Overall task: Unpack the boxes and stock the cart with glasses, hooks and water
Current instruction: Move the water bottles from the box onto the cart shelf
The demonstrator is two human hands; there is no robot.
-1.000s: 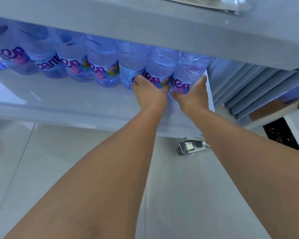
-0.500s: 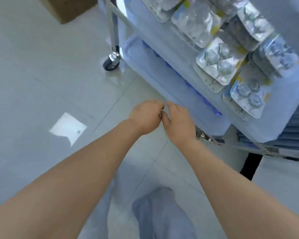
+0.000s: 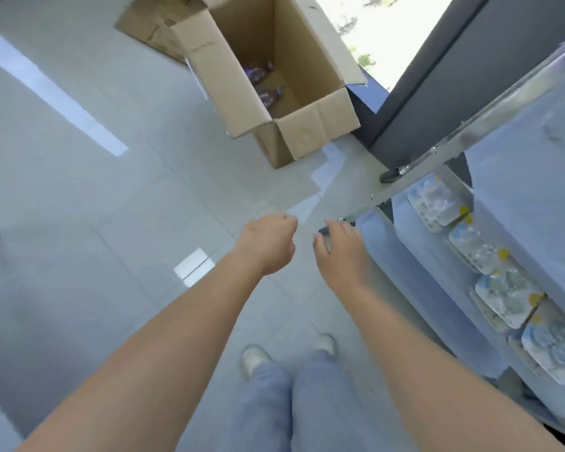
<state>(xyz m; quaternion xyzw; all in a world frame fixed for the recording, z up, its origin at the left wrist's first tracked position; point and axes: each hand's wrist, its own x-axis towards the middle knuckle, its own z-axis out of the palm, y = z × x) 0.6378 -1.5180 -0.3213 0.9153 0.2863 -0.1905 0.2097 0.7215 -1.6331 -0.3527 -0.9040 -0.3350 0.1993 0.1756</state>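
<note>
Water bottles [image 3: 264,83], clear plastic with purple caps, few and blurred, lying at the bottom of an open brown corrugated cardboard box [image 3: 307,125] at 12 o'clock on the floor, flaps splayed outward. Behind it, at 11 o'clock, a flattened piece of brown cardboard [image 3: 147,31].

At 3 o'clock, a pale blue-grey cart with metal frame [image 3: 437,151]; on its middle shelf, a row of clear blister packs with yellow tabs [image 3: 506,295], overlapping and tilted (contents too blurred to name). Glossy grey tiled floor [image 3: 79,207], smooth, with bright reflections.

Left hand [image 3: 268,246] at centre, fingers curled loosely inward, holding nothing. Right hand [image 3: 340,252] just beside it, toward 3 o'clock, fingers relaxed and slightly spread, empty, near the cart's lower shelf edge; contact cannot be told. At 6 o'clock, blue jeans [image 3: 294,402] and pale shoes [image 3: 253,357].
</note>
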